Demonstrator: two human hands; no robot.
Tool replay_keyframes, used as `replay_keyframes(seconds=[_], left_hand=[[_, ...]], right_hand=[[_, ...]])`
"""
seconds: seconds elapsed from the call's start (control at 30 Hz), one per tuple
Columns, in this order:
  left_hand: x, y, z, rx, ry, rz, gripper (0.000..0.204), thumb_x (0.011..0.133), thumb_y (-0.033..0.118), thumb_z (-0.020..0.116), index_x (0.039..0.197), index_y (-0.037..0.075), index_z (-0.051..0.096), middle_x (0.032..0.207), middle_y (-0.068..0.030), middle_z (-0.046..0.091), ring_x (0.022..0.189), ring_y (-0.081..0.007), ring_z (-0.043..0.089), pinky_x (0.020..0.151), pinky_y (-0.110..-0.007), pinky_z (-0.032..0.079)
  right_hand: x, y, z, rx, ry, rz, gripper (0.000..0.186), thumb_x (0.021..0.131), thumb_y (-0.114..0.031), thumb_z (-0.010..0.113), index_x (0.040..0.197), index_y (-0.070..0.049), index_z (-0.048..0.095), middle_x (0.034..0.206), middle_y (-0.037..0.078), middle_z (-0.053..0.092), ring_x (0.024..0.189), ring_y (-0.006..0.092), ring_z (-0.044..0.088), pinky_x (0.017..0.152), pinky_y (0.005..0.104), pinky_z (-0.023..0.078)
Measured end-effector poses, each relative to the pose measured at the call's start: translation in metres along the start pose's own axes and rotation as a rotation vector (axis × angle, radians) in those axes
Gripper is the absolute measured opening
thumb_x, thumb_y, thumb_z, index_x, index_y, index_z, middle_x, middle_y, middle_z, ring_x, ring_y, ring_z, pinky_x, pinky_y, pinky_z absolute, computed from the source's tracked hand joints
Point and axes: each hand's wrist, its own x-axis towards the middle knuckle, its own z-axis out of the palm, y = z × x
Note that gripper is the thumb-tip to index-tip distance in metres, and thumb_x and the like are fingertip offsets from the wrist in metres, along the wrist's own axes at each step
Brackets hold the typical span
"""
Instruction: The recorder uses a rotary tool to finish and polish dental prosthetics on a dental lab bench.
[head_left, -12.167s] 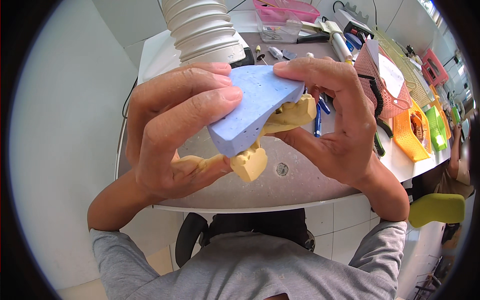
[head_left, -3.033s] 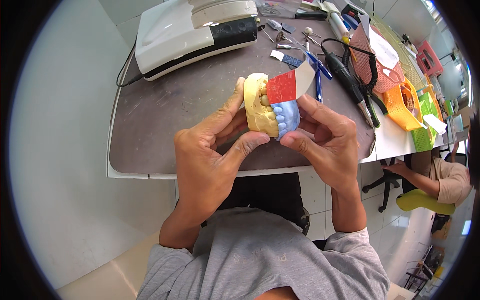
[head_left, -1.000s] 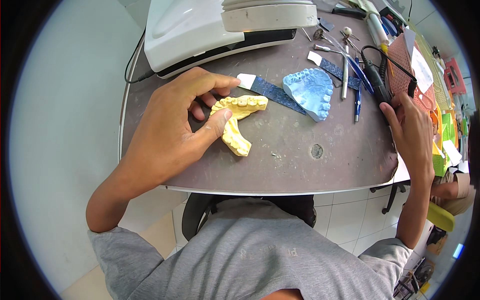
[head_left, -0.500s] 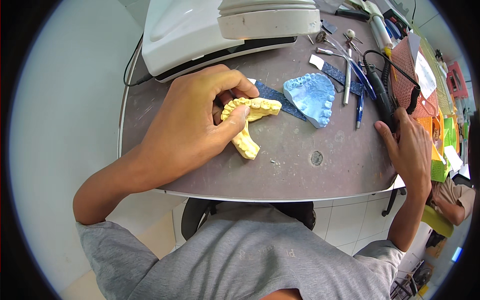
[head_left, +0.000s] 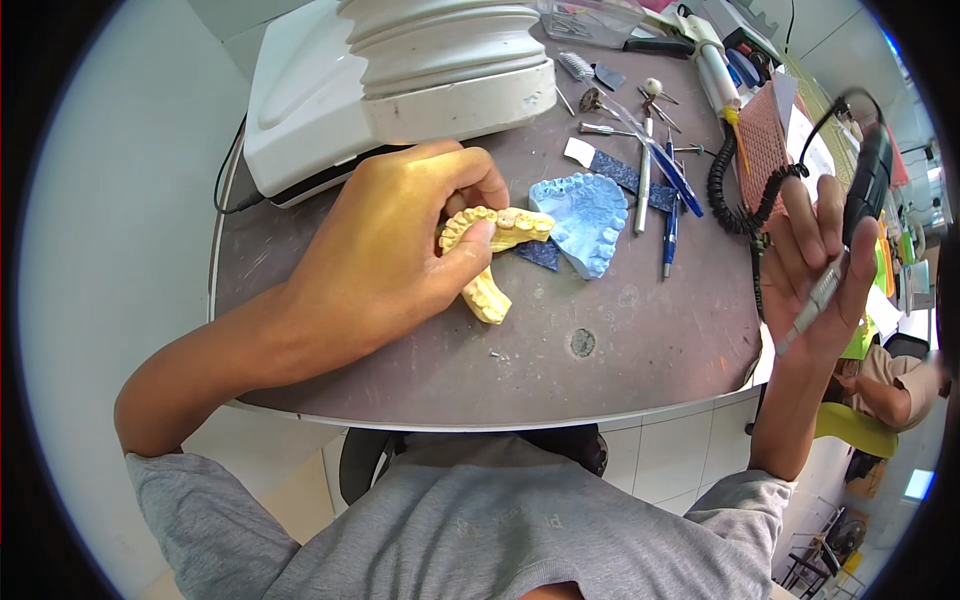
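Observation:
My left hand (head_left: 375, 255) pinches a yellow horseshoe-shaped dental cast (head_left: 522, 229) between thumb and fingers, its teeth facing up, just above the table. Close to the right end of that cast lies a blue dental cast (head_left: 578, 222), teeth upward. Strips of dark blue paper (head_left: 630, 174) lie behind and partly beneath the casts. Raised at the right, over the table's edge, my right hand (head_left: 808, 285) is closed around a rotary handpiece (head_left: 868, 180) with a black body and silver nose. The nose points down toward my wrist, and a black cord runs from the handpiece's rear.
A white machine (head_left: 300, 95) with a ribbed hose (head_left: 450, 60) stands at the back left. Burs, a blue pen (head_left: 669, 235) and slim tools lie behind the casts. At the right are a coiled cord (head_left: 722, 190) and a pink basket (head_left: 760, 130). Another person (head_left: 885, 385) sits beyond.
My right hand has lifted the handpiece from beside the basket and turned it nose-down. My left hand still holds the yellow cast. The whole view has shifted, moving the table things leftward.

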Motion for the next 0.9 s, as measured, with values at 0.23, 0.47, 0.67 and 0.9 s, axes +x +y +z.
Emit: replay_keyframes(seconds=[0.23,0.47,0.67,0.9], left_hand=[[-0.028,0.005,-0.022,0.066,-0.037,-0.119,0.016,0.080,0.003,0.059,0.094,-0.002,0.062,0.088,-0.0073,0.061,0.075,-0.0116,0.057,0.066,-0.025,0.046],[-0.025,0.012,-0.023,0.170,0.080,-0.042,0.052,0.084,0.025,0.073,0.128,0.002,0.058,0.095,-0.0088,0.064,0.086,-0.0165,0.060,0.082,-0.030,0.048],[-0.003,0.008,-0.018,0.066,-0.095,-0.083,0.046,0.090,0.024,0.069,0.131,0.005,0.059,0.100,-0.0101,0.066,0.087,-0.0165,0.060,0.084,-0.031,0.049],[0.016,0.007,0.000,-0.141,0.002,0.007,0.040,0.095,0.016,0.062,0.133,0.004,0.057,0.116,-0.0114,0.064,0.103,-0.0185,0.062,0.091,-0.033,0.049]], right_hand=[[0.031,0.015,0.029,-0.477,0.103,0.156,0.037,0.101,-0.037,0.054,0.110,0.000,0.056,0.072,-0.004,0.043,0.060,0.0033,0.045,0.055,0.0154,0.043],[0.055,0.050,0.018,-1.295,-0.061,-0.017,0.022,0.081,-0.012,0.074,0.093,-0.005,0.057,0.075,0.008,0.059,0.067,0.0159,0.057,0.063,0.0298,0.046],[0.053,0.053,0.016,-1.342,-0.065,-0.078,0.026,0.077,-0.007,0.073,0.095,-0.004,0.054,0.075,0.011,0.057,0.066,0.0252,0.055,0.066,0.0336,0.046],[0.047,0.029,0.004,-1.277,0.153,-0.051,0.024,0.079,-0.003,0.073,0.096,-0.005,0.058,0.079,0.001,0.059,0.073,0.0070,0.056,0.065,0.0236,0.047]])
